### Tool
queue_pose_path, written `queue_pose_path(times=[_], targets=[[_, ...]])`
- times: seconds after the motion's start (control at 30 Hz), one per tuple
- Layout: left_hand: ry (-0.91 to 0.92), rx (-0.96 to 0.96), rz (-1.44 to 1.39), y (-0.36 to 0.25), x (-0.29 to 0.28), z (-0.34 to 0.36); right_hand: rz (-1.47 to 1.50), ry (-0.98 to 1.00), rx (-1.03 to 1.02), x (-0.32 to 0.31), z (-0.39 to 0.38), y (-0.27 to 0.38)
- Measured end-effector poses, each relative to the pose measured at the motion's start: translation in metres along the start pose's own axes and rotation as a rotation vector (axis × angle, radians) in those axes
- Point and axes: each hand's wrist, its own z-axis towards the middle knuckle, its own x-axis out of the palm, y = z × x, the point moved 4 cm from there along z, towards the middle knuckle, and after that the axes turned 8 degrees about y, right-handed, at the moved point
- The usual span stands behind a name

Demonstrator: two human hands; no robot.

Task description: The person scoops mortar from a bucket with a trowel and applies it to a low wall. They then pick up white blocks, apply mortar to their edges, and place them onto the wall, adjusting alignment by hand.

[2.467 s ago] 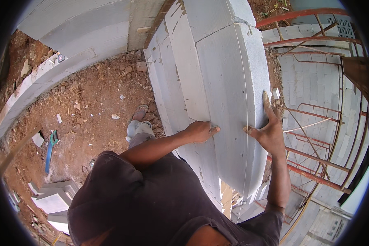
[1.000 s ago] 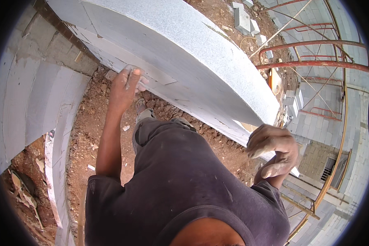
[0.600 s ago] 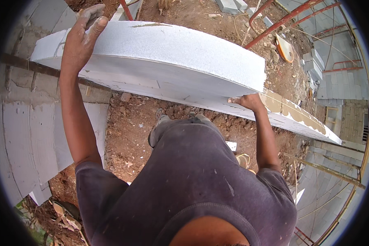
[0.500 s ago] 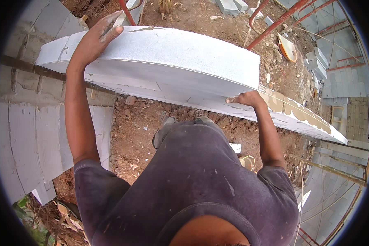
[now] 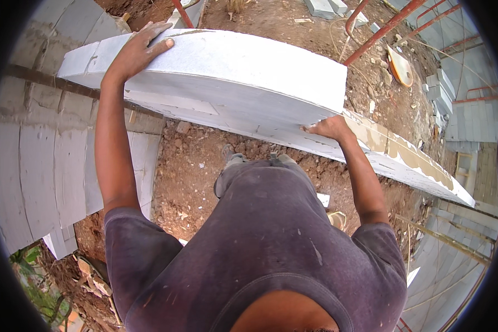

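Note:
A long white lightweight concrete block (image 5: pixel 232 58) lies along the top of a wall made of similar blocks. My left hand (image 5: pixel 138 55) rests on its top toward the left end, fingers stretched to the far edge and thumb apart. At the block's right end my right hand (image 5: pixel 329 129) is closed around the lower corner, its thumb side against the near face and some fingers hidden. Just right of that hand, tan mortar (image 5: pixel 379 138) covers the wall's top. Further left, a seam separates the block from a neighbouring one.
Red metal scaffold bars (image 5: pixel 384 33) slant beyond the wall. Behind them lie an orange and white scoop-shaped object (image 5: pixel 400 66) and stacked grey blocks (image 5: pixel 441 91). Another block wall (image 5: pixel 55 160) stands close on my left. Reddish rubble soil (image 5: pixel 182 171) is underfoot.
The block's right end has shifted slightly left relative to the wall, with my right hand still at it. My left hand stays on top. The whole view has moved a little.

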Motion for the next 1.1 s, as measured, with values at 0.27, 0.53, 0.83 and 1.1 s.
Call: queue_pose_path(times=[0.27,0.53,0.83,1.1], targets=[[0.009,-0.028,0.066,0.003,0.007,-0.001,-0.033,0.145,0.093,0.000,0.003,-0.004],[0.060,-0.001,-0.024,-0.007,-0.008,-0.010,-0.053,0.024,0.002,-0.013,-0.006,0.023],[0.072,0.057,-0.133,-0.002,0.000,-0.001,0.123,-0.011,-0.040,0.000,-0.006,0.003],[0.055,-0.013,-0.192,0.000,-0.005,-0.009,0.829,-0.535,-0.030,-0.059,-0.036,-0.050]])
